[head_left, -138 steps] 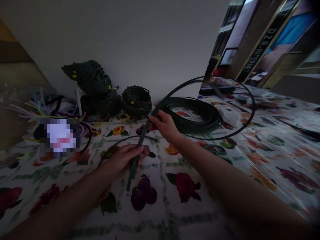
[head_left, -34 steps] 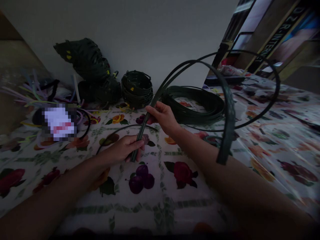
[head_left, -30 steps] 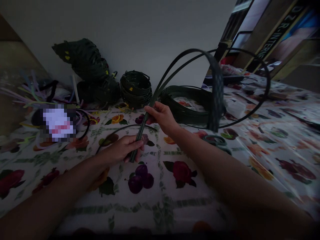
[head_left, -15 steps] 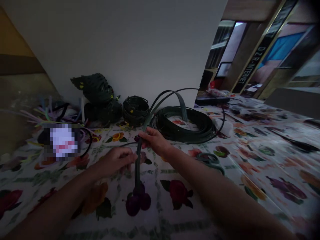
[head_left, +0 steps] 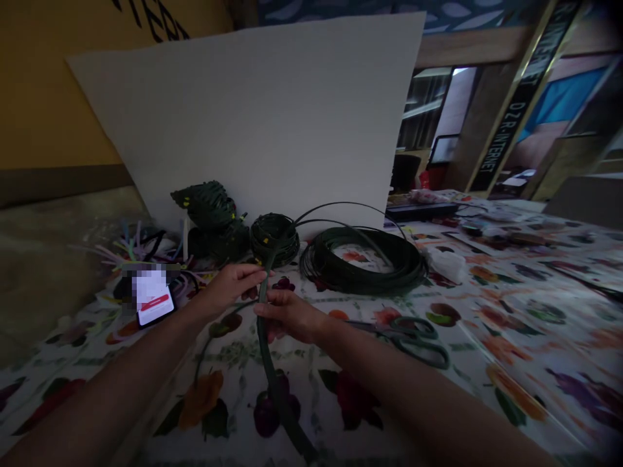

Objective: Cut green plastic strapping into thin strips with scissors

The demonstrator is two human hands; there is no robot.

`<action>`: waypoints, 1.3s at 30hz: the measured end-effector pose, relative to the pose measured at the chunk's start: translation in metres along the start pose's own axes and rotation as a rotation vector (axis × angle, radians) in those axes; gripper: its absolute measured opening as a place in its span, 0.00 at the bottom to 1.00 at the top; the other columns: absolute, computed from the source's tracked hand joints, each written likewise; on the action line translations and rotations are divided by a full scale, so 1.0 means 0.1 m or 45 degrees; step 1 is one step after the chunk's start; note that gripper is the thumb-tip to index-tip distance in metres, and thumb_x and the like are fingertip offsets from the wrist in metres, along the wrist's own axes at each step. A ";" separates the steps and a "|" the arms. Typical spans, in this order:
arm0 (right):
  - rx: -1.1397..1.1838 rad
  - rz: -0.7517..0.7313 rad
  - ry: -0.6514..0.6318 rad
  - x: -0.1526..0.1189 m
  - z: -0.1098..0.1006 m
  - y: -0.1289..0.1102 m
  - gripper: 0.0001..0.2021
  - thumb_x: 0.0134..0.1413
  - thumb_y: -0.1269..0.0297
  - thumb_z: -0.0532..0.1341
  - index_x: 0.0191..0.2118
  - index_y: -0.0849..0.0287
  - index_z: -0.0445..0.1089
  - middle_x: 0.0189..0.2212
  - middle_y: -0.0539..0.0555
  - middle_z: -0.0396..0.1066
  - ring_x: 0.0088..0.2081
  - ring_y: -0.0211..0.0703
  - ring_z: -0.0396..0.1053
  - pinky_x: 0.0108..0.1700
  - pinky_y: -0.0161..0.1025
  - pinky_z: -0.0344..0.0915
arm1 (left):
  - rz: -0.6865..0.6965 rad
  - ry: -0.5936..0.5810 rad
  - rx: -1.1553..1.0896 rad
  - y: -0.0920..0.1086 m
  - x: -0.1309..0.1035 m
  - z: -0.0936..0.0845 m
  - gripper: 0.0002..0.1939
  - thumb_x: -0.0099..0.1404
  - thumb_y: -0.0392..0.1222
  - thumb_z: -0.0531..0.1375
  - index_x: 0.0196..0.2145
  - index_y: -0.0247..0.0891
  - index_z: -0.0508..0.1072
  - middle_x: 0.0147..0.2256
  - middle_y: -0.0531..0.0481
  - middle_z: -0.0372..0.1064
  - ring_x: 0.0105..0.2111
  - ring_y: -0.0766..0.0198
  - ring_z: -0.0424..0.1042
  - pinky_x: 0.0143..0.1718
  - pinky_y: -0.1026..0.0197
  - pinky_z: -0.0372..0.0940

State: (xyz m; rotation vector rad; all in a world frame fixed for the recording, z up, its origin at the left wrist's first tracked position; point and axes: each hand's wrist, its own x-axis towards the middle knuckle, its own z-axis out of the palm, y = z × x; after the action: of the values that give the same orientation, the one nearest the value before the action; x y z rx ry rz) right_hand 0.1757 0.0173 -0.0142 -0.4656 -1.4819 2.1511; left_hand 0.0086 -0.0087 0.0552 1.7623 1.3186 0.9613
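Dark green flat strips run from near the table's front edge up through both hands and arch back toward a large green coil. My left hand pinches the strips between thumb and fingers, a little farther from me. Just below it, my right hand is closed on the same strips, thumb and forefinger pressed together. A thinner strand curves down on the left, beneath my left wrist. Green-handled scissors lie beyond my right forearm, which hides part of them.
Woven dark green pieces and a small round coil stand before a white board. At left are a lit phone and pale coloured strips. A clear plastic bag sits right of the large coil, on the flowered tablecloth.
My left hand has moved up and onto the strips, and my right hand now sits lower on them. The strips reach farther toward me. The view has tilted upward.
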 end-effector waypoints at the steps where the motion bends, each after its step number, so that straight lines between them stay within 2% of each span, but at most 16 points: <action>1: 0.001 -0.005 -0.018 0.00 -0.01 0.00 0.23 0.42 0.50 0.74 0.35 0.59 0.67 0.21 0.44 0.70 0.18 0.33 0.68 0.23 0.30 0.67 | -0.028 0.002 -0.067 -0.01 0.01 0.02 0.19 0.63 0.56 0.60 0.31 0.35 0.75 0.27 0.53 0.69 0.24 0.69 0.61 0.25 0.66 0.55; 4: -0.016 -0.001 -0.026 0.00 -0.03 0.00 0.22 0.42 0.49 0.73 0.35 0.60 0.67 0.20 0.44 0.70 0.18 0.33 0.68 0.23 0.29 0.65 | -0.075 0.060 -0.155 -0.04 0.02 0.09 0.20 0.61 0.55 0.62 0.37 0.34 0.76 0.31 0.51 0.71 0.23 0.70 0.59 0.25 0.66 0.53; 8: 0.005 0.028 -0.039 0.02 -0.06 0.05 0.24 0.38 0.50 0.75 0.33 0.60 0.67 0.21 0.44 0.70 0.18 0.33 0.68 0.23 0.31 0.68 | -0.091 0.138 -0.083 -0.02 0.04 0.14 0.21 0.62 0.55 0.61 0.40 0.33 0.77 0.28 0.51 0.71 0.23 0.68 0.62 0.25 0.66 0.55; 11: 0.027 0.076 -0.106 0.04 -0.07 0.08 0.23 0.39 0.51 0.75 0.32 0.60 0.67 0.22 0.44 0.70 0.20 0.33 0.69 0.25 0.32 0.69 | 0.004 0.216 0.112 0.05 0.13 0.11 0.21 0.63 0.55 0.59 0.41 0.34 0.78 0.28 0.50 0.72 0.27 0.64 0.67 0.28 0.64 0.59; 14: 0.043 0.126 -0.159 0.04 -0.07 0.10 0.21 0.40 0.52 0.75 0.30 0.60 0.66 0.23 0.44 0.71 0.20 0.33 0.69 0.25 0.32 0.69 | 0.116 0.226 0.243 0.13 0.26 0.06 0.18 0.64 0.53 0.58 0.36 0.35 0.79 0.27 0.50 0.73 0.28 0.62 0.69 0.31 0.63 0.61; 17: 0.081 0.154 -0.165 0.04 -0.06 0.11 0.21 0.39 0.52 0.76 0.29 0.59 0.66 0.22 0.44 0.70 0.19 0.33 0.69 0.25 0.32 0.69 | 0.138 0.205 0.219 0.22 0.40 0.05 0.17 0.63 0.52 0.58 0.32 0.35 0.78 0.27 0.49 0.74 0.27 0.63 0.70 0.31 0.63 0.62; 25: 0.095 0.242 -0.162 0.03 0.05 0.16 0.23 0.30 0.54 0.78 0.27 0.59 0.66 0.21 0.43 0.69 0.19 0.36 0.70 0.22 0.34 0.70 | 0.112 0.232 0.044 0.43 0.63 0.11 0.15 0.62 0.48 0.59 0.38 0.33 0.76 0.27 0.50 0.69 0.22 0.68 0.67 0.25 0.64 0.63; 30: 0.080 0.284 -0.191 0.02 0.07 0.16 0.23 0.30 0.55 0.78 0.28 0.59 0.67 0.22 0.44 0.71 0.18 0.36 0.70 0.23 0.35 0.71 | 0.134 0.294 0.038 0.38 0.70 0.12 0.16 0.62 0.49 0.59 0.39 0.33 0.76 0.27 0.51 0.68 0.20 0.71 0.64 0.22 0.66 0.61; 34: 0.061 0.311 -0.217 0.03 0.07 0.15 0.22 0.31 0.55 0.78 0.28 0.60 0.67 0.22 0.44 0.71 0.18 0.36 0.70 0.24 0.35 0.71 | 0.198 0.368 0.170 0.31 0.73 0.12 0.16 0.64 0.48 0.56 0.40 0.33 0.76 0.26 0.51 0.67 0.18 0.70 0.63 0.20 0.66 0.58; 39: 0.097 0.281 -0.195 0.03 0.09 0.16 0.23 0.32 0.57 0.78 0.27 0.60 0.65 0.20 0.42 0.68 0.18 0.36 0.70 0.24 0.34 0.72 | 0.299 0.485 0.367 0.27 0.74 0.15 0.18 0.66 0.49 0.53 0.40 0.34 0.77 0.25 0.52 0.68 0.19 0.68 0.64 0.22 0.65 0.60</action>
State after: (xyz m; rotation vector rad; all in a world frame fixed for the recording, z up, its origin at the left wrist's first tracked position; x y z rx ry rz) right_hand 0.1658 0.0072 -0.0259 -0.4651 -1.4820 2.4551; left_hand 0.0483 0.0553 0.0825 2.0572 1.5724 1.3446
